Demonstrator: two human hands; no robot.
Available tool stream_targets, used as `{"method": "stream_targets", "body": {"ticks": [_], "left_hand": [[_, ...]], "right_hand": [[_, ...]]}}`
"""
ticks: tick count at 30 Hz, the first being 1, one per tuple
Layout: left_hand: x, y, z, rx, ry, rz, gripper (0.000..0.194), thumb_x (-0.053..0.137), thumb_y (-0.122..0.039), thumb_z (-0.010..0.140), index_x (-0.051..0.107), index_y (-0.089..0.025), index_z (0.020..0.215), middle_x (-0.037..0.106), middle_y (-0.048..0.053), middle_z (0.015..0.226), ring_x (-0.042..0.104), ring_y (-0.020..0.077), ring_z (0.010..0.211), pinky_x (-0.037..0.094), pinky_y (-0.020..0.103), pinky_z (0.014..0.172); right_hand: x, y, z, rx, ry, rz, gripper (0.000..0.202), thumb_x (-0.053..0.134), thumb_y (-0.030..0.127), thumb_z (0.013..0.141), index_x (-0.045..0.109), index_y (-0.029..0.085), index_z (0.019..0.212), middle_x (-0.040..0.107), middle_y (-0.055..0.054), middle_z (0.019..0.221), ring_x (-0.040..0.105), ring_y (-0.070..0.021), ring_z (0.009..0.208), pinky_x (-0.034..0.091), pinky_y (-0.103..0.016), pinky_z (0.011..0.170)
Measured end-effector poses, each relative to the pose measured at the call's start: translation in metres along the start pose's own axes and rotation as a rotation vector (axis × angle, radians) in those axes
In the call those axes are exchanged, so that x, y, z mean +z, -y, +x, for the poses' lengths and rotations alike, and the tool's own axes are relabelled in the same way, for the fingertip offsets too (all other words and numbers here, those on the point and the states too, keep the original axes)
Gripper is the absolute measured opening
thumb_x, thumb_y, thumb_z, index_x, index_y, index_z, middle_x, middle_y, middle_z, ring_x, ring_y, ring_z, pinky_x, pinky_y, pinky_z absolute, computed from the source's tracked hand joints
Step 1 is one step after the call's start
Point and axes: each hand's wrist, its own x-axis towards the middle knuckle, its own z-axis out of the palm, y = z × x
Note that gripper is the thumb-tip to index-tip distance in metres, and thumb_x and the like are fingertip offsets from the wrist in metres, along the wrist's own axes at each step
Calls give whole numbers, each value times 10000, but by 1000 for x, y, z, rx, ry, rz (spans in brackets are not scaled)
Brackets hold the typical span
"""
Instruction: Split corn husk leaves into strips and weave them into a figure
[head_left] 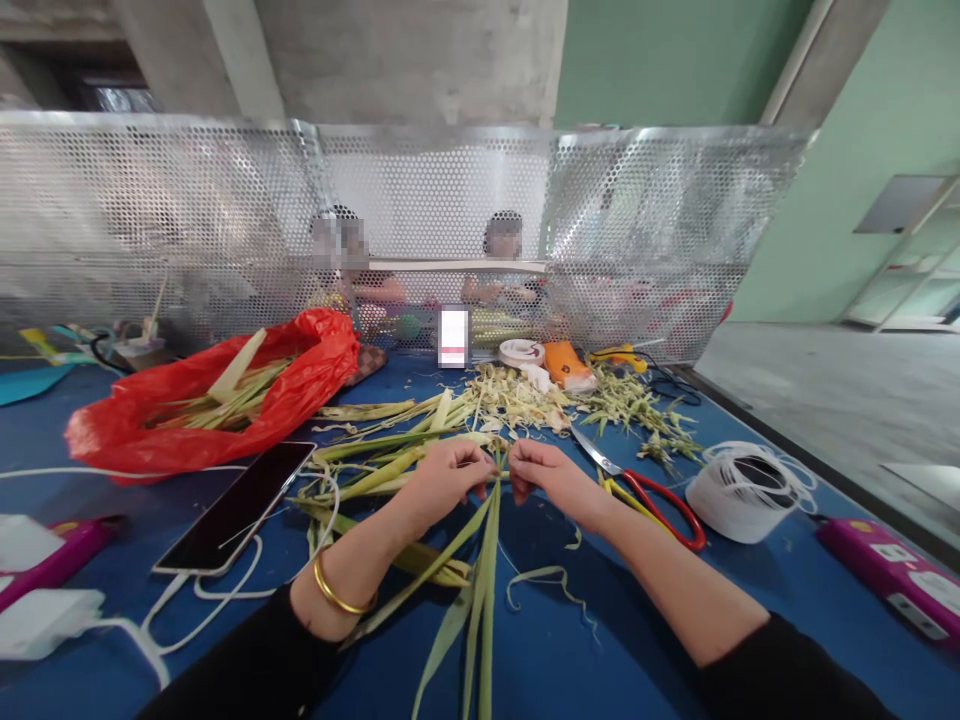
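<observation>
My left hand [454,468] is closed in a pinch at the top of a small bunch of pale green corn husk strips [486,590]. The bunch hangs down toward the table's near edge, its lower ends spread apart. Close beside it, my right hand [546,470] is also closed, its fingertips pinched on the husk at the same spot; the fingers partly hide what lies between them. More long husks [375,468] lie under and left of my left hand. Red-handled scissors [660,505] rest to the right of my right hand, blades pointing away from me.
A red plastic bag [202,448] of husks stands at the left, with a phone [236,510] and white cables near it. Husk scraps [517,395] are heaped behind my hands. A white cord spool [739,500] and purple power strip [892,580] sit right. A perforated screen [435,190] closes the back.
</observation>
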Motion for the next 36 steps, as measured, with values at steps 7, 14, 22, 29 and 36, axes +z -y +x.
{"method": "stream_targets", "body": {"ticks": [7,14,22,29,36], "left_hand": [[12,2,-1,-41,50,-219,187,529,-315,789,515,-174,667,571,-17,561,453,72,428,284,207,446],[10,3,1,31,-11,-181,178,514,-280,783,479,-172,646,573,-15,622,410,58,445,287,209,472],[8,1,2,30,-20,-140,168,507,-270,761,455,-181,628,563,-19,593,386,69,466,286,222,497],[7,2,3,23,-16,-98,170,515,-262,755,458,-183,616,559,-23,571,386,76,470,284,230,499],[7,4,3,32,-26,-36,192,518,-275,762,485,-180,598,548,-25,554,389,80,468,294,233,500]], "right_hand": [[1,0,-1,-8,-7,-38,259,592,388,799,473,201,665,514,38,584,521,-121,544,445,-284,600],[1,-2,-1,-60,-45,-150,209,534,324,836,472,204,676,512,44,569,507,-116,557,406,-268,626],[1,-2,-2,-51,-28,-221,166,509,262,833,457,210,684,501,50,574,499,-114,550,387,-253,587],[-2,-1,-2,-36,-10,-293,155,478,247,841,449,210,693,503,44,565,488,-120,545,367,-255,563],[0,0,-3,-27,-6,-302,175,496,253,844,449,210,681,495,48,550,479,-116,531,365,-252,553]]}}
